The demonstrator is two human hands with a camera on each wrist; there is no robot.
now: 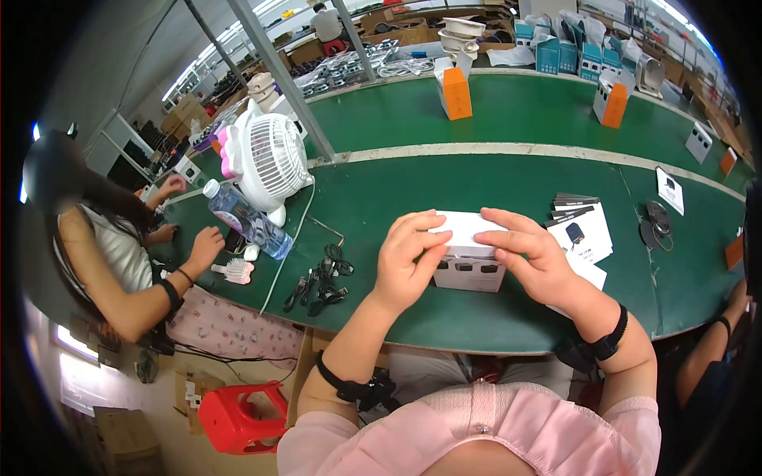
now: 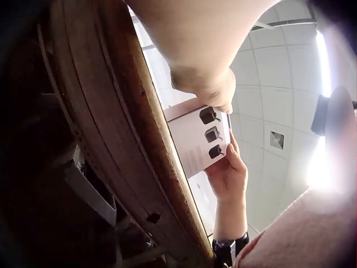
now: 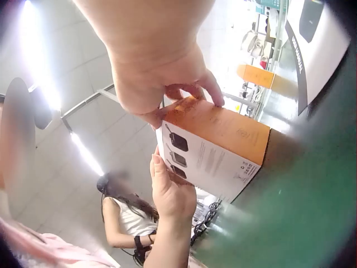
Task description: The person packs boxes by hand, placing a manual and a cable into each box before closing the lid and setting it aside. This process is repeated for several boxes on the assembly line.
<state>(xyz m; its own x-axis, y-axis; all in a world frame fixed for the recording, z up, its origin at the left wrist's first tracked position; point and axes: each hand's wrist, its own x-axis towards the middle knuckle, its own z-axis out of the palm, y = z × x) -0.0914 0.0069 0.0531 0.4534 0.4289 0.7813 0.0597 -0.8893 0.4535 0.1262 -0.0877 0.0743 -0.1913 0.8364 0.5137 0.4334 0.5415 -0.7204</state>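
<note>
A small white box (image 1: pixel 468 278) stands upright on the green table in front of me, with pictures of dark devices on the side facing me. In the right wrist view, one side of the box (image 3: pixel 223 125) is orange. My left hand (image 1: pixel 406 258) grips its upper left edge, thumb and fingertips at the white top. From the opposite side my right hand (image 1: pixel 540 260) holds the upper right edge, fingers bent over the top. In the left wrist view, the front of the box (image 2: pixel 195 142) shows between both hands.
Fanned user manuals (image 1: pixel 583 230) lie right of the box, black cables (image 1: pixel 321 282) left. Further left are a water bottle (image 1: pixel 248 220), a white fan (image 1: pixel 270 155) and a seated person (image 1: pixel 119 262). Orange-sided boxes (image 1: pixel 456 94) stand on the far table. A red stool (image 1: pixel 242 416) is on the floor.
</note>
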